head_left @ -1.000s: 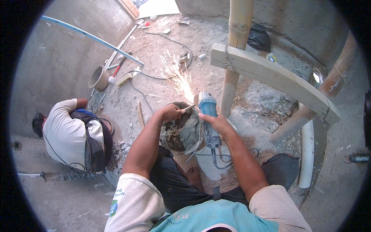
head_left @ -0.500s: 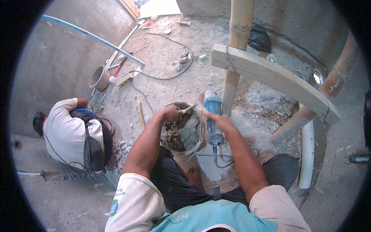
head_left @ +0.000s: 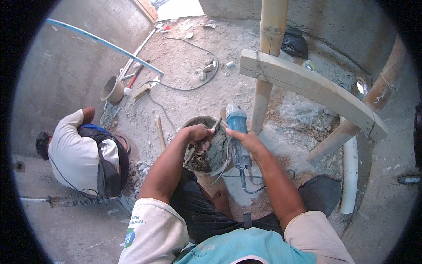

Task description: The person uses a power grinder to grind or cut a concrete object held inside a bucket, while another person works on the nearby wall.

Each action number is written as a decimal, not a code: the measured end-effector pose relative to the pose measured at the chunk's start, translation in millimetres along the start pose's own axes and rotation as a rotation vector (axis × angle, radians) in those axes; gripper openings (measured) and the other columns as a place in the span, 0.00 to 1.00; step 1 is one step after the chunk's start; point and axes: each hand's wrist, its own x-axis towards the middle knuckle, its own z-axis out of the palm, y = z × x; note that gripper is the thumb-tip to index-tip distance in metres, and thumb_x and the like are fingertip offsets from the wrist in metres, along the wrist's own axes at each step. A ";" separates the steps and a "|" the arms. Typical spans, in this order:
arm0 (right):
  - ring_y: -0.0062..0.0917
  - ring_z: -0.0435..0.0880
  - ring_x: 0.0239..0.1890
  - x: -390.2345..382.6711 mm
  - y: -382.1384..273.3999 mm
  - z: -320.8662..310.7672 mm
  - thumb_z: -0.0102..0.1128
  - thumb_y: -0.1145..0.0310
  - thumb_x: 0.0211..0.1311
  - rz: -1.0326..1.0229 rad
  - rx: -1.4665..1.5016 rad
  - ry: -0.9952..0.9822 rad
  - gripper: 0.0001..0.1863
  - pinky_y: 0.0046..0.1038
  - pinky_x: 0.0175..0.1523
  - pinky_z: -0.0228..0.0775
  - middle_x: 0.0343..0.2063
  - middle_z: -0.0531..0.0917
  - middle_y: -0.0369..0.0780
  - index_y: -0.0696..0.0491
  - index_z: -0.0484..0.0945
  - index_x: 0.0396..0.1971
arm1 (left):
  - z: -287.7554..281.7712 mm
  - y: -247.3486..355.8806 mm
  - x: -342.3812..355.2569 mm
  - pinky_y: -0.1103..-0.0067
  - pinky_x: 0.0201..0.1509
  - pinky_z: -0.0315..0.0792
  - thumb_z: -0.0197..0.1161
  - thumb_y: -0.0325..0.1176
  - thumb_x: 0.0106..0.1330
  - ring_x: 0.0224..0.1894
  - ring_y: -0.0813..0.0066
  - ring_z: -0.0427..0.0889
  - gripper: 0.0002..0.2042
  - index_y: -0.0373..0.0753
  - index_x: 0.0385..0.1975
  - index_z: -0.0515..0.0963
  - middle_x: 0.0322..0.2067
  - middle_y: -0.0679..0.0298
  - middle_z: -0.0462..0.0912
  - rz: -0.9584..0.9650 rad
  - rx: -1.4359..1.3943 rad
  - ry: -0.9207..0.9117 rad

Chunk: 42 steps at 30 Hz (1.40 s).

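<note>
My right hand (head_left: pixel 247 138) is wrapped round the body of a blue angle grinder (head_left: pixel 238 119), held upright over the floor with its head away from me. The edge of its disc (head_left: pixel 223 113) shows at the head's left side. My left hand (head_left: pixel 198 133) is closed on a slim stick-like piece (head_left: pixel 217 124) whose kind I cannot make out. The piece's far tip points up close to the disc; whether they touch I cannot tell. Below both hands stands a round bucket (head_left: pixel 200 119) holding wet grey mortar (head_left: pixel 218 149).
Bamboo poles (head_left: pixel 263 94) and a tied wooden plank (head_left: pixel 307 86) stand at right. A co-worker (head_left: pixel 79 152) crouches at left. Cables (head_left: pixel 193 89), a second bucket (head_left: pixel 113 90), a wooden handle (head_left: pixel 160 132), a blue pipe (head_left: pixel 105 42) and rubble lie about.
My left hand has turned, and the slim piece now points more steeply upward beside the disc. The grinder has shifted slightly left. The co-worker's raised arm has moved a little.
</note>
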 end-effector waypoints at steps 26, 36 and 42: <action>0.29 0.83 0.32 -12.8 -14.6 0.6 0.71 0.47 0.47 -0.007 -0.021 0.012 0.35 0.29 0.37 0.75 0.35 0.82 0.47 0.65 0.77 0.43 | 5.2 7.3 -5.6 0.64 0.36 0.79 0.40 0.50 0.75 0.32 0.62 0.84 0.25 0.31 0.40 0.73 0.30 0.54 0.82 -0.027 0.006 -0.071; 0.34 0.81 0.47 -4.0 -5.3 4.4 0.76 0.43 0.36 0.023 0.021 -0.032 0.43 0.31 0.53 0.70 0.45 0.80 0.51 0.67 0.78 0.44 | 4.6 7.6 -2.1 0.66 0.33 0.79 0.40 0.50 0.75 0.30 0.61 0.84 0.24 0.31 0.38 0.73 0.29 0.55 0.83 -0.009 -0.046 -0.123; 0.29 0.81 0.38 -9.2 -9.8 8.0 0.73 0.49 0.44 -0.035 0.005 -0.043 0.34 0.30 0.43 0.72 0.38 0.81 0.47 0.64 0.78 0.42 | 2.0 4.9 1.3 0.65 0.34 0.79 0.39 0.49 0.75 0.30 0.60 0.84 0.25 0.31 0.38 0.74 0.28 0.55 0.83 -0.026 -0.046 -0.147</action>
